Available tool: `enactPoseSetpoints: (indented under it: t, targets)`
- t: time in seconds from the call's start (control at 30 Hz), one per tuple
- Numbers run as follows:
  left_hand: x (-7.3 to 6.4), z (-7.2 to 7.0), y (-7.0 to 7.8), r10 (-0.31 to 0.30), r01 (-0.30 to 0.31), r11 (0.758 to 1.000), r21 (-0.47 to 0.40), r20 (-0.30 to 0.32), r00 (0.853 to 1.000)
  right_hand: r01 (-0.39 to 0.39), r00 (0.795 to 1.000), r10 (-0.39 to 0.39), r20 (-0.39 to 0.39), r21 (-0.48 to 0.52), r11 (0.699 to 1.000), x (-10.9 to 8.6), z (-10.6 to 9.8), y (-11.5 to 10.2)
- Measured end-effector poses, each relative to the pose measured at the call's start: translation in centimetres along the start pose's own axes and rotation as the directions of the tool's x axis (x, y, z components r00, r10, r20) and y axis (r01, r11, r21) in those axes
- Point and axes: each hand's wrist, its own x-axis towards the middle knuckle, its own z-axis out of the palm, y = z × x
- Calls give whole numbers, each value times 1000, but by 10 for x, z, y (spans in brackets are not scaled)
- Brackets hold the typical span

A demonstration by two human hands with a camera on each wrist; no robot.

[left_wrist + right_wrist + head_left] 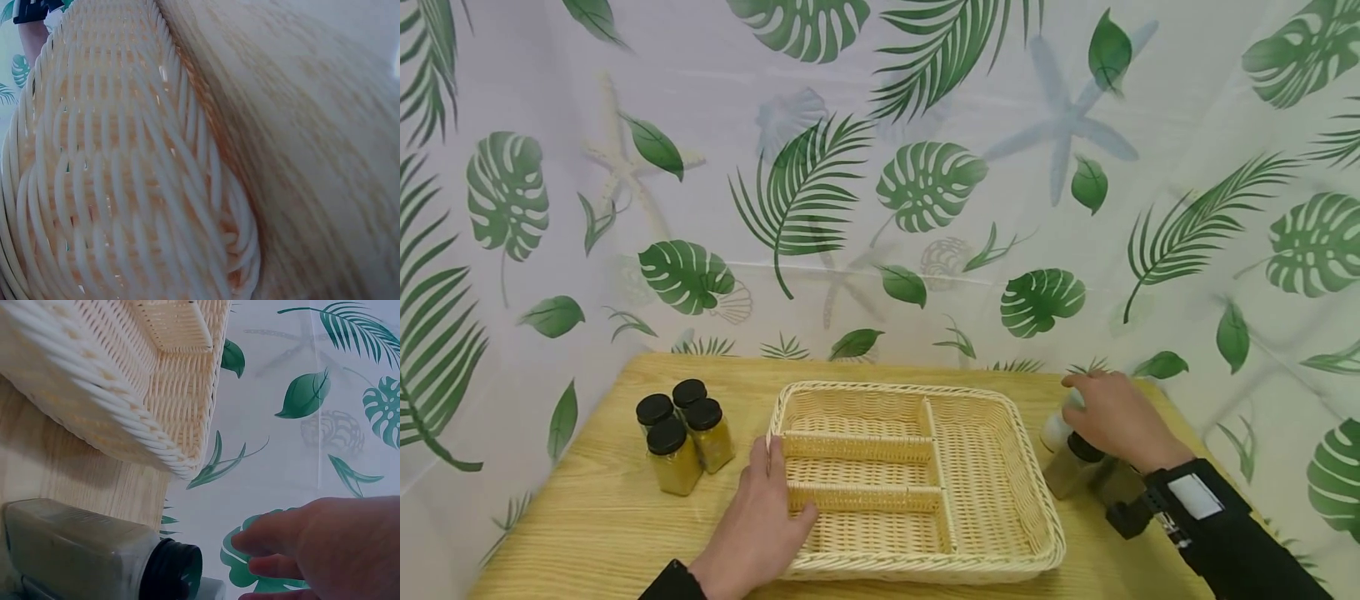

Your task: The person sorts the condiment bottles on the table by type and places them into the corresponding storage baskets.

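A pale wicker basket (985, 562) with woven dividers stands on the table. My left hand (756, 521) grips its left rim near the front corner, the thumb on the inner side. In the left wrist view the basket's outer wall (106, 156) fills much of the picture, and the hand is hidden. My right hand (1120, 417) hovers over containers right of the basket, fingers loosely extended. Below it are a black-lidded jar (1067, 473) and a white bottle (1055, 433). In the right wrist view the fingers (269, 534) are apart from the black-lidded jar (81, 544).
Several black-lidded jars (676, 471) with yellowish contents are grouped on the table left of the basket. Another dark jar (1112, 483) is partly hidden under my right wrist. A leaf-patterned cloth (850, 208) hangs behind the wooden table (587, 517).
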Motion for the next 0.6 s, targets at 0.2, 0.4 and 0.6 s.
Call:
enactPoseSetpoints:
  t: [0.2, 0.4, 0.6]
  targets:
    - [0, -2, -1, 5, -5, 1000, 3, 2, 1000, 5, 997, -7, 80, 18, 1000, -9, 0, -5]
    - [1, -2, -1, 2, -2, 1000, 8, -6, 1000, -31, 974, 37, 224, -32, 999, -14, 1, -10]
    - [0, -2, -1, -3, 3, 1000, -2, 10, 1000, -38, 962, 46, 269, -33, 999, -19, 1, -11]
